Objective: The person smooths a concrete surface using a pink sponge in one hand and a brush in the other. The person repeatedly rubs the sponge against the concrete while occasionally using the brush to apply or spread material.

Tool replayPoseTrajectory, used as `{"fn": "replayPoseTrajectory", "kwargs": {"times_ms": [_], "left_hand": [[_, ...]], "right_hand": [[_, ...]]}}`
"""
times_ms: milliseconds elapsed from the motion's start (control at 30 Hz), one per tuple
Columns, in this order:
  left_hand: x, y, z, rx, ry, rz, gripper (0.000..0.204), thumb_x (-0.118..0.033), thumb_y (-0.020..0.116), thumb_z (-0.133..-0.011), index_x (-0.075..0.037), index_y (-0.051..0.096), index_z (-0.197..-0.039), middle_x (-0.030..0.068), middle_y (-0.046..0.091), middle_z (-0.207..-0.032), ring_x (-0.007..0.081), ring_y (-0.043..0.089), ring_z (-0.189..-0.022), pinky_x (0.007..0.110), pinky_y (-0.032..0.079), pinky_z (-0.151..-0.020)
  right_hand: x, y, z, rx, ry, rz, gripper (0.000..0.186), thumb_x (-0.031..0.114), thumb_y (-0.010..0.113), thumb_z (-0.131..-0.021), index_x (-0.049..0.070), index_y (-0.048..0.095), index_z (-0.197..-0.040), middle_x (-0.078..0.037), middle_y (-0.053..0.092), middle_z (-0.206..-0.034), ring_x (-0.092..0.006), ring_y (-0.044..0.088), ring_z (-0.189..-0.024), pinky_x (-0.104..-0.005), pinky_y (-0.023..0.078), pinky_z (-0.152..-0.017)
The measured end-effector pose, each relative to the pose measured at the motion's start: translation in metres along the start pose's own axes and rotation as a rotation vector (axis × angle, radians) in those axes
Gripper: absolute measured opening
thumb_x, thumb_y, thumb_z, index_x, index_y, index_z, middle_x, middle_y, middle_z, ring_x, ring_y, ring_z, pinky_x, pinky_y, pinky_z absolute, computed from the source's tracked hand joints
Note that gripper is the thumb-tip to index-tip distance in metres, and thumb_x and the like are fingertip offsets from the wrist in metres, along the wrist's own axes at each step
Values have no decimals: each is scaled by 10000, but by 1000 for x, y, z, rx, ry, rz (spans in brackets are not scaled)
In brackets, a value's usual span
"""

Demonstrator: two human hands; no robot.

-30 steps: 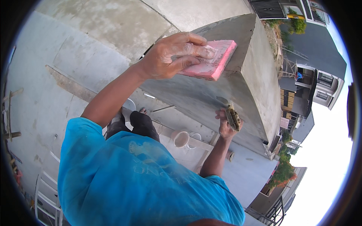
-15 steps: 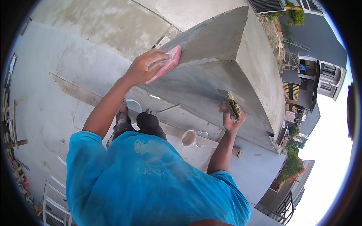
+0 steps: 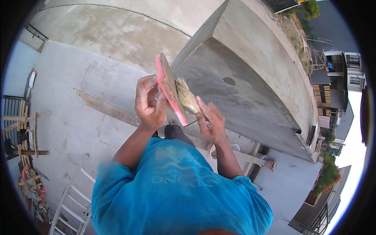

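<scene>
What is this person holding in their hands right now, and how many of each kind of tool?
Pink plastering float, held in the left hand: 1
Bristle brush, held in the right hand, its bristles against the float: 1
Total: 2 tools

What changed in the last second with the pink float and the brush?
The left hand drew the pink float off the plastered wall and turned it edge-on. The right hand raised the brush against its face. Both grips stayed closed.
</scene>
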State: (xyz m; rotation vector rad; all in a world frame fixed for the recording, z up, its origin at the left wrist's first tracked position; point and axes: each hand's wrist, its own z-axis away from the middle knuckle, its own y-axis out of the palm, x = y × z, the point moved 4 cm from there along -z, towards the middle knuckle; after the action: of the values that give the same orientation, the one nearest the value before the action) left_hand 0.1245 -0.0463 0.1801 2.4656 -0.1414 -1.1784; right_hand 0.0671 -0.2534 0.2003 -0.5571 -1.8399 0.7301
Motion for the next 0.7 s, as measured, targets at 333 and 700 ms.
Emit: {"fn": "replayPoseTrajectory", "kwargs": {"times_ms": [333, 700], "left_hand": [[-12, 89, -60, -272, 328, -536, 472, 16, 763, -841, 30, 660, -1302, 63, 508, -1131, 105, 575, -787, 278, 536, -747], [43, 107, 40, -29, 391, -674, 462, 21, 816, -772, -5, 704, -1220, 82, 582, -1047, 164, 613, -827, 279, 537, -656]], "right_hand": [[-60, -100, 52, -326, -158, -9, 465, 4, 716, -859, 7, 686, -1323, -83, 602, -796, -189, 497, -658, -303, 412, -614], [-84, -97, 91, -150, -118, -94, 490, -16, 727, -817, 26, 706, -1304, -86, 608, -778, -186, 542, -658, -309, 440, -611]]}}
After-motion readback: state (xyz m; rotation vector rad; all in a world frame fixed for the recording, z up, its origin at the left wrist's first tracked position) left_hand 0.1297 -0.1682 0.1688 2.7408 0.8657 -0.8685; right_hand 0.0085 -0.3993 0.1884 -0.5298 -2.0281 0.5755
